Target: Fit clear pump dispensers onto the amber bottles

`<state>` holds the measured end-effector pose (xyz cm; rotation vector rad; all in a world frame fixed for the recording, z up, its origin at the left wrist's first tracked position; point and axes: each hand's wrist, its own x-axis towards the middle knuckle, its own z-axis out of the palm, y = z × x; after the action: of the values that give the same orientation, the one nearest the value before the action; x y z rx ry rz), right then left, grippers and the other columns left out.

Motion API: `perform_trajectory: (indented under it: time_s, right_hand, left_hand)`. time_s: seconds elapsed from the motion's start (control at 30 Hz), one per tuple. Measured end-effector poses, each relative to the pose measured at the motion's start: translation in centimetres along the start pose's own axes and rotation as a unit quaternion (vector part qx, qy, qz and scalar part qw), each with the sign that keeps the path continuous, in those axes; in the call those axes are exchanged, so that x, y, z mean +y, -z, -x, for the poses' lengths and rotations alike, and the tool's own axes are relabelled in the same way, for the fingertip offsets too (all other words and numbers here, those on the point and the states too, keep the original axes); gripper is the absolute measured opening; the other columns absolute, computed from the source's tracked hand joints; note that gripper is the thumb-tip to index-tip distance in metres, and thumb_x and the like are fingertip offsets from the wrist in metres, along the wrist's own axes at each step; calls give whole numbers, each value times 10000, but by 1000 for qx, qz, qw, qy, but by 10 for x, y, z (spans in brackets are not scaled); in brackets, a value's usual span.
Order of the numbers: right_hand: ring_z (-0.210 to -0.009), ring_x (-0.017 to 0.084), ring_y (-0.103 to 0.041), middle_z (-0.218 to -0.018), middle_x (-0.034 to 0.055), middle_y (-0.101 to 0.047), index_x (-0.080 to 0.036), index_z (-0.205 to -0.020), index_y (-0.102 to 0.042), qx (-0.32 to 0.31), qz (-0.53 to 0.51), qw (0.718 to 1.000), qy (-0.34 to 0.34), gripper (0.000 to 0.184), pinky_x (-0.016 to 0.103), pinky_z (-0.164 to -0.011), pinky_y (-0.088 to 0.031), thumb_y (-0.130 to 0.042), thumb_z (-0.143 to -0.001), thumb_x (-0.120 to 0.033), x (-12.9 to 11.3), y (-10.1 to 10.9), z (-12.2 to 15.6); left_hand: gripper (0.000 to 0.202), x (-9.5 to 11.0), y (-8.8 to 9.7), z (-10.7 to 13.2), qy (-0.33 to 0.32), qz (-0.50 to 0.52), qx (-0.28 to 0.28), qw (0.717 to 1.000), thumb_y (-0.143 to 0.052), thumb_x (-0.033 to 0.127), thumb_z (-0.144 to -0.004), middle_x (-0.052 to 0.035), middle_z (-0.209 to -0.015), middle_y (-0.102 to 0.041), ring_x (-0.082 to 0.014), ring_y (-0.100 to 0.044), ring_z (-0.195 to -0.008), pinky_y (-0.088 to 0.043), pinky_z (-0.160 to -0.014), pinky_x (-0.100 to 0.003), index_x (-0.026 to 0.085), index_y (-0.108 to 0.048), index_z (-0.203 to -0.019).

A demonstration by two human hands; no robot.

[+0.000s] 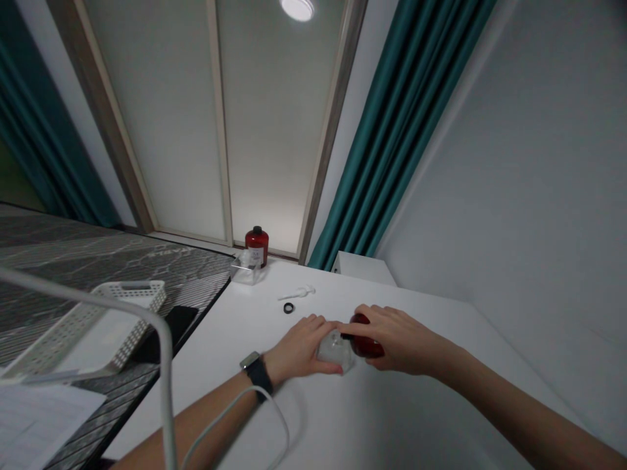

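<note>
My left hand (304,347) is wrapped round a clear, squat bottle (336,350) that stands on the white table. Tipped on its side, a dark red bottle (366,337) is in my right hand (399,336). Its black neck points left, at the mouth of the clear bottle. Whether liquid is flowing I cannot make out. Beyond my hands, a white pump head with a tube (298,292) lies on the table, near a small black ring (289,307).
A second red bottle (257,247) with a black cap stands at the table's far left corner, behind a clear box (245,269). Left of the table are a white basket (157,291) and papers (44,418). A white cable (166,385) crosses the near left.
</note>
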<state>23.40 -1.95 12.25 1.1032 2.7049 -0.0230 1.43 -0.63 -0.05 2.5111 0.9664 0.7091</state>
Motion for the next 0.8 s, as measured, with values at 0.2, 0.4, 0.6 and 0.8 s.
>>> perform_trajectory:
  time_s: [0.2, 0.4, 0.6, 0.8]
  right_hand:
    - [-949, 288, -628, -1181, 94, -587, -415, -1427, -456, -3, -2, 1000, -3, 750, 431, -803, -475, -717, -765, -179, -1, 2, 0]
    - [-958, 299, -627, -1186, 95, -583, -415, -1412, -463, -3, -2, 1000, -2, 711, 439, -800, -476, -688, -777, -187, -1, 0, 0]
    - [-934, 285, -627, -1174, 89, -585, -421, -1407, -464, 1, 5, 1000, -2, 714, 423, -788, -475, -701, -771, -196, 1, -1, 0]
    - [-944, 282, -628, -1174, 86, -589, -415, -1403, -473, -2, 7, 1000, 0, 711, 416, -800, -474, -707, -769, -191, -1, 1, -1]
  left_hand:
    - [616, 1, 1, 0, 4, -2, -7, 1000, -813, 527, -741, -85, -1090, -632, -299, -584, -996, -451, -842, -383, 208, -552, -1199]
    - [618, 2, 1, 0, 8, 0, -3, 1000, -802, 532, -747, -87, -1107, -631, -299, -584, -1001, -457, -841, -384, 214, -545, -1210]
    - [628, 3, 2, -1, 12, -1, -11, 1000, -818, 514, -739, -97, -1133, -633, -303, -584, -1019, -454, -864, -391, 207, -543, -1212]
    - [625, 3, 2, -1, 11, -1, -6, 1000, -808, 534, -742, -83, -1107, -637, -292, -593, -999, -451, -846, -375, 222, -545, -1215]
